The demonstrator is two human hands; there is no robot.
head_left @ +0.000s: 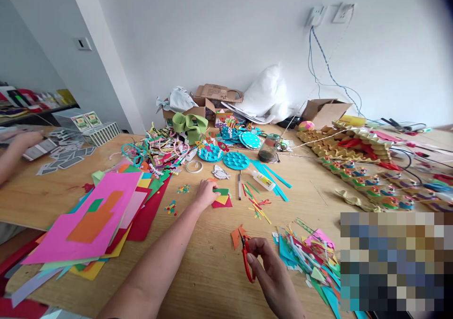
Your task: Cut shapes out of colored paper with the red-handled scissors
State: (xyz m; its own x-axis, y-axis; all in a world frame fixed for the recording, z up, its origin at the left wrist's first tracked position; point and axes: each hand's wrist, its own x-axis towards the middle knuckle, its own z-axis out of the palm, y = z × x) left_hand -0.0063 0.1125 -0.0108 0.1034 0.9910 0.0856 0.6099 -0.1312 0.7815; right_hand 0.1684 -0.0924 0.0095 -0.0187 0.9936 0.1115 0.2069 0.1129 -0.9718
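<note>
My left hand (207, 194) reaches across the table with its fingers closed at the edge of a small green paper piece (222, 191). Yellow paper (222, 199) and red paper (226, 204) lie partly under it. In my right hand (267, 267) is a pair of red-handled scissors (247, 262), blades pointing away from me. Just beyond the blade tips lies an orange paper scrap (235, 238). A paper fish cut-out (221, 172) and a pen (239, 187) rest past my left hand, and small paper dots (170, 208) lie to its left.
Coloured sheets (120, 201) are stacked at left, and paper offcuts (311, 257) are heaped at right. A glue bottle (264, 180), a tape roll (194, 166), blue discs (236, 160) and a jar (269, 148) stand farther back. Egg cartons (318, 142) fill the right. Another person's arm (17, 149) shows at far left.
</note>
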